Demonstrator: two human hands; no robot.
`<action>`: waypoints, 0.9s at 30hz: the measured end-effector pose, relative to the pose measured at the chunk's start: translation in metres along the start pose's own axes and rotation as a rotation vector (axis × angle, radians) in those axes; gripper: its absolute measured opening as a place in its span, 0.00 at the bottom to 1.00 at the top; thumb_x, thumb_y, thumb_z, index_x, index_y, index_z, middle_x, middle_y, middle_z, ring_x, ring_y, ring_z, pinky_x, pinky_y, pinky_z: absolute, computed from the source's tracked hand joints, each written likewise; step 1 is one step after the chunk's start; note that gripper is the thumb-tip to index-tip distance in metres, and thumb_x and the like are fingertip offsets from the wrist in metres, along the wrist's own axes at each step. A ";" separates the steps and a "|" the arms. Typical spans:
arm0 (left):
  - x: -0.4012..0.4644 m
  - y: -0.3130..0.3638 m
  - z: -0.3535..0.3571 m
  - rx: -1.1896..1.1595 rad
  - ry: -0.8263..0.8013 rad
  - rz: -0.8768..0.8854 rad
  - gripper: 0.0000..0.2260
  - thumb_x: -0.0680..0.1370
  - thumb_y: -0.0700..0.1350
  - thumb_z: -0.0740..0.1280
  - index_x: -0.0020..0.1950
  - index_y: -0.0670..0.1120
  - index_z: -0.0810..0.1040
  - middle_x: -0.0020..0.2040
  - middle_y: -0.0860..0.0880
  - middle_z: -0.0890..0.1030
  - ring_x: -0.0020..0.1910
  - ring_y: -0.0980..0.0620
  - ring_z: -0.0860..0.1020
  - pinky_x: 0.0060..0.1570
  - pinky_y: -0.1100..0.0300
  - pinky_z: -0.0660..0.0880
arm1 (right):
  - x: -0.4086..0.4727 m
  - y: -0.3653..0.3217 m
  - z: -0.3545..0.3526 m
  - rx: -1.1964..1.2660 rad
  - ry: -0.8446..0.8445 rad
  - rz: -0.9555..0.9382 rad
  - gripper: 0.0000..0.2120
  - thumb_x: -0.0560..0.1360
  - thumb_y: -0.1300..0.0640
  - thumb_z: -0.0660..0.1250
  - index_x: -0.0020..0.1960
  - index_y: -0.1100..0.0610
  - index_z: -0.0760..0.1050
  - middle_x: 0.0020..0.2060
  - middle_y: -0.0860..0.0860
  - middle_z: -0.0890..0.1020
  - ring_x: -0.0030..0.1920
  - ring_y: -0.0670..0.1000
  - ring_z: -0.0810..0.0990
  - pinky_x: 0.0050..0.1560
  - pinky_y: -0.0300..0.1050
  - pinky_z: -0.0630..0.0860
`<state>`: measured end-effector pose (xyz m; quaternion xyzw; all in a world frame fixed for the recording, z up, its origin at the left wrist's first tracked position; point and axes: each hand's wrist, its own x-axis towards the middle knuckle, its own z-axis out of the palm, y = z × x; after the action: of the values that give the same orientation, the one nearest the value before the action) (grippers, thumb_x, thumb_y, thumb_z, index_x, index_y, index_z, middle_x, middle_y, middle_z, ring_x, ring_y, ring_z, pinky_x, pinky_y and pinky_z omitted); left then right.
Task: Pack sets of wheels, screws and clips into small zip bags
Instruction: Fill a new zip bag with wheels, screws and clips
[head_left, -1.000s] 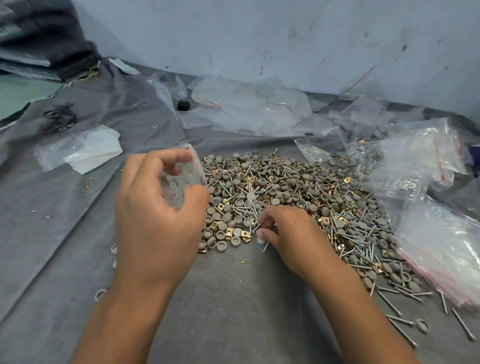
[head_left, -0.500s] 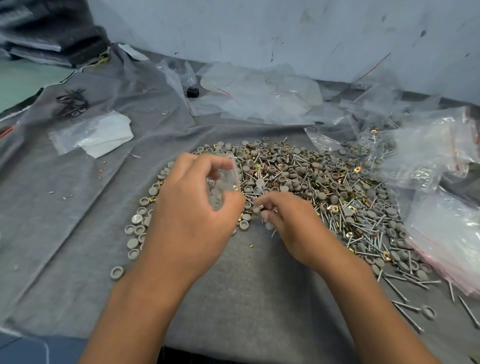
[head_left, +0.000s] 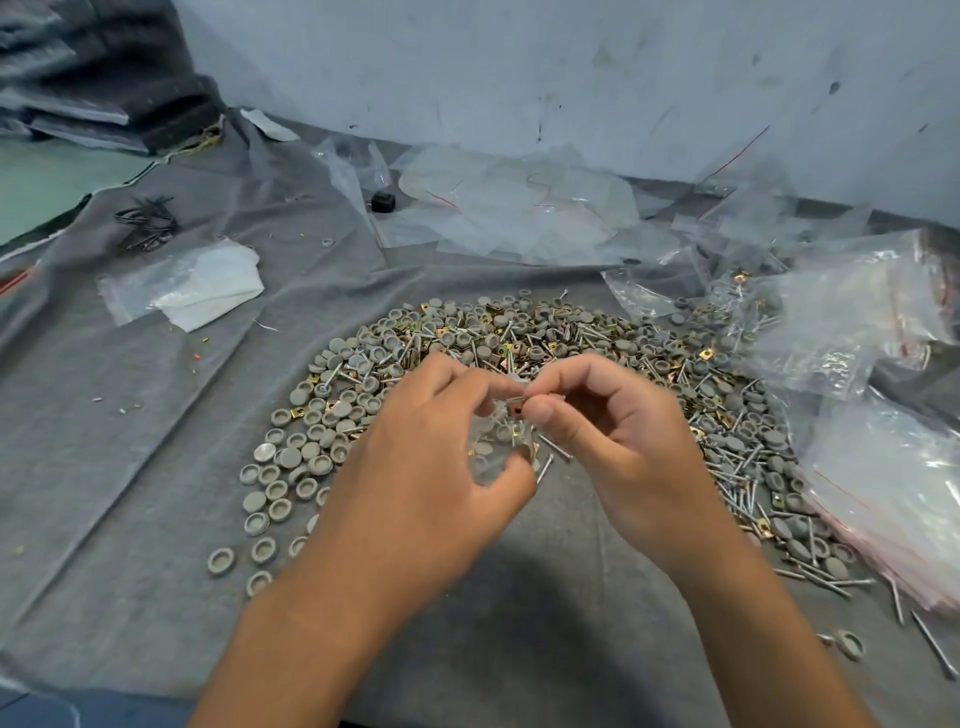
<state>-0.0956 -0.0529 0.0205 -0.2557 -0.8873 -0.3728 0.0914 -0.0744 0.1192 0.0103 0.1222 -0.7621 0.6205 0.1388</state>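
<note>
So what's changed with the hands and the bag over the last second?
The right hand left the pile and rose to the small bag, now pinching something small at its mouth. The left hand brought the bag lower and toward the middle. It still grips the bag; the pile and the spare bags lie as before.

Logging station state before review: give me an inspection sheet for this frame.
Surface: grey cloth, wrinkled.
Job's things: mixed pile of wheels, screws and clips; small zip bag partly filled, between the hands.
Clutter: empty zip bags; bag stack; folded plastic; black ties.
Hands: left hand holds the bag; right hand pinches at its mouth.
Cables: nothing seen.
Surroundings: scuffed wall; dark fabric stack.
</note>
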 end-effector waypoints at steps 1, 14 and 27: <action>0.001 0.000 0.000 -0.003 0.001 0.008 0.16 0.71 0.58 0.65 0.58 0.59 0.77 0.50 0.60 0.72 0.51 0.59 0.73 0.49 0.55 0.75 | -0.001 -0.001 0.000 -0.111 0.035 -0.046 0.03 0.75 0.51 0.74 0.46 0.44 0.82 0.36 0.39 0.81 0.34 0.42 0.74 0.37 0.33 0.70; 0.009 -0.014 -0.012 -0.096 0.168 -0.018 0.16 0.71 0.48 0.67 0.58 0.56 0.80 0.47 0.60 0.74 0.45 0.66 0.73 0.46 0.73 0.66 | 0.008 0.018 -0.007 -0.170 0.190 0.058 0.05 0.74 0.48 0.74 0.50 0.45 0.83 0.35 0.43 0.82 0.34 0.40 0.76 0.35 0.31 0.71; 0.013 -0.021 -0.032 -0.138 0.372 -0.150 0.16 0.70 0.46 0.64 0.55 0.53 0.82 0.48 0.55 0.76 0.46 0.62 0.74 0.48 0.65 0.69 | 0.014 0.060 0.042 -0.936 -0.122 0.208 0.09 0.78 0.45 0.71 0.57 0.45 0.81 0.44 0.40 0.78 0.50 0.46 0.77 0.46 0.44 0.72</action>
<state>-0.1182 -0.0831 0.0348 -0.1213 -0.8442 -0.4790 0.2077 -0.1110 0.0896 -0.0471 0.0059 -0.9744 0.2133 0.0708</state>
